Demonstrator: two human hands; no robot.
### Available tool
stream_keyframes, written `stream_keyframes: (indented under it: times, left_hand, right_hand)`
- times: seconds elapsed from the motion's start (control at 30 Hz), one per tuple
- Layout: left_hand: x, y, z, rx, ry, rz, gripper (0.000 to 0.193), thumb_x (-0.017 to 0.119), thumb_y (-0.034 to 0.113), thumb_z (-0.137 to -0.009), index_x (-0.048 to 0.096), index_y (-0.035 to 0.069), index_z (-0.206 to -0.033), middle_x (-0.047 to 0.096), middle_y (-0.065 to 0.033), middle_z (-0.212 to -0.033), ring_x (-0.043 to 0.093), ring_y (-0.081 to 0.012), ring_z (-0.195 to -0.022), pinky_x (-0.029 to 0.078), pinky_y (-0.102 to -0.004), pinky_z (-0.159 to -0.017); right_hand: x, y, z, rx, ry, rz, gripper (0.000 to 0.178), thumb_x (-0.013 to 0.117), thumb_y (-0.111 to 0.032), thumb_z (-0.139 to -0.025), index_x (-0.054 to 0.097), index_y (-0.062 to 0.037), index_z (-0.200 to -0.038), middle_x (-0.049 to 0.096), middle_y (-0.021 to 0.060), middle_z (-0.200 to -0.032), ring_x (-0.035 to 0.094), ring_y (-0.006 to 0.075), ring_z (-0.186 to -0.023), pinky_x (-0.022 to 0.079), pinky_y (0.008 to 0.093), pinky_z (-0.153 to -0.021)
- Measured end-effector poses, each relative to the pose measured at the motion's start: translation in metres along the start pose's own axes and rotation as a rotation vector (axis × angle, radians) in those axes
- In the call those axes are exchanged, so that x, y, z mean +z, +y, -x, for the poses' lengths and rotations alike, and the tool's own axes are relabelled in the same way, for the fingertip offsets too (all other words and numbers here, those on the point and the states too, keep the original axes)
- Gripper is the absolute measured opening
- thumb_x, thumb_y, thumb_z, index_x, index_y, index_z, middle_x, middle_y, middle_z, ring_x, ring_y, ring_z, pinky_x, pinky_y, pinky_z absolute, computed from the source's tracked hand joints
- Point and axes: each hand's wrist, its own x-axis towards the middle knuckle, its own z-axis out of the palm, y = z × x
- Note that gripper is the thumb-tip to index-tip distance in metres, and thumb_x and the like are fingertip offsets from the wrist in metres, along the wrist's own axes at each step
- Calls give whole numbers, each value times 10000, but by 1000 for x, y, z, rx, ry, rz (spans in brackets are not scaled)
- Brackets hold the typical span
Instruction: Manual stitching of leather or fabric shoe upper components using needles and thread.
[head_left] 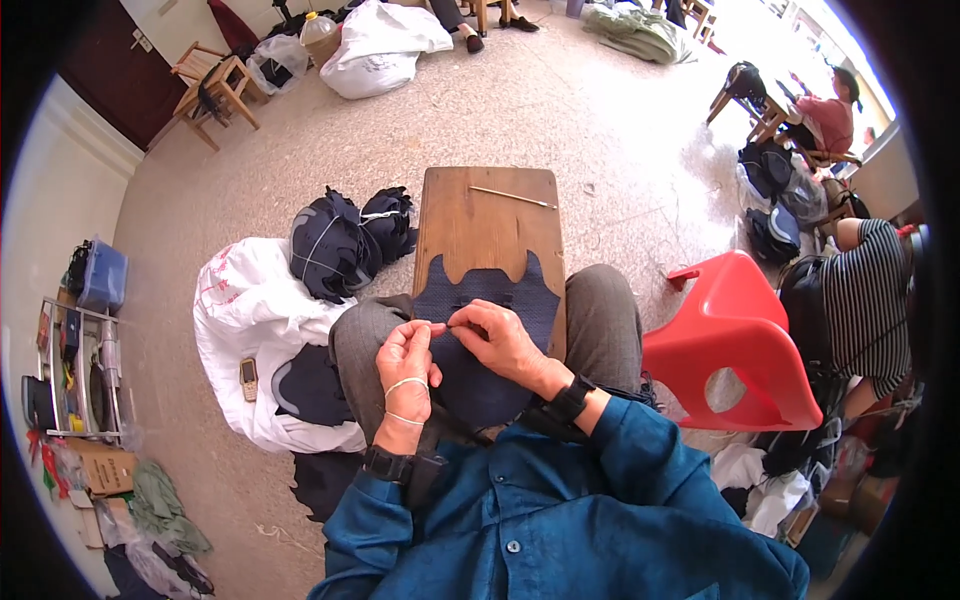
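A dark navy piece of fabric with cut-out, pointed upper edges lies over the near part of a wooden bench and across my lap. Above it my left hand pinches thumb and forefinger together, with pale bands looped round its palm and wrist. My right hand is pinched too, its fingertips meeting those of the left. Whatever sits between the fingertips is too small to make out. Toward the bench's far end rests a thin stick-like tool with a pale tip.
To my left, tied bundles of dark fabric lie beside a white sack with a mobile phone on it. A red plastic stool stands at my right, near a person in stripes. Farther off is a wooden chair.
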Motion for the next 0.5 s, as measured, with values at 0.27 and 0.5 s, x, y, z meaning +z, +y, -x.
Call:
stream_keyframes:
  times: [0.27, 0.5]
  left_hand:
    - [-1, -2, -2, 0, -4, -50, 141, 627, 147, -1030, 641, 11, -1061, 717, -60, -954, 398, 6, -501, 392, -198, -391]
    - [-1, -2, -3, 11, 32, -143, 140, 647, 155, -1021, 660, 16, -1026, 717, -55, -934, 462, -13, -513, 389, -202, -390]
  right_hand:
    - [1, -2, 1, 6, -9, 4, 100, 678, -79, -900, 701, -17, -975, 657, 140, -913, 676, 336, -857, 545, 397, -736]
    - [1, -3, 1, 3, -20, 24, 92, 676, -64, -902, 694, -4, -969, 653, 136, -902, 677, 318, -830, 540, 383, -708]
